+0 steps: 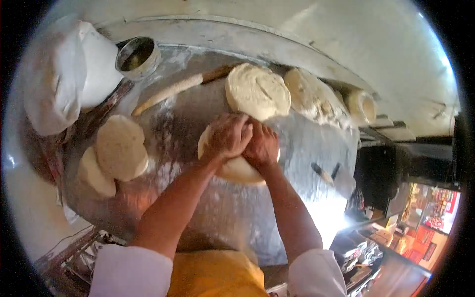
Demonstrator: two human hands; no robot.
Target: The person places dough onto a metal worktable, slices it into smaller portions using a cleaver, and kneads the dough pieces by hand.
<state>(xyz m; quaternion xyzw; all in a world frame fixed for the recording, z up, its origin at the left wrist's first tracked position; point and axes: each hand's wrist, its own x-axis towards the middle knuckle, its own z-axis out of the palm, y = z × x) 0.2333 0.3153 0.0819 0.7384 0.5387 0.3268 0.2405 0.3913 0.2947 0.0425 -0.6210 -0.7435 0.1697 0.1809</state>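
A round of pale dough (237, 171) lies on the metal worktop in front of me, its middle covered by my hands. My left hand (229, 136) bears down on its upper part with fingers curled in. Pressed close beside it, my right hand (261, 144) also has bent fingers on the dough. Both arms reach straight forward. Just beyond the hands sits a thick dough round with a swirled top (258, 91). To its right is a larger, rough dough lump (314, 96). Two flattened dough pieces (121, 147) overlap on the left.
A wooden rolling pin (170, 92) lies at the back left, near a metal pot (138, 58) and a white bag-covered container (96, 64). A scraper (343, 182) and a knife-like tool (322, 173) rest at the right. A pale cylindrical container (361, 106) stands at the back right.
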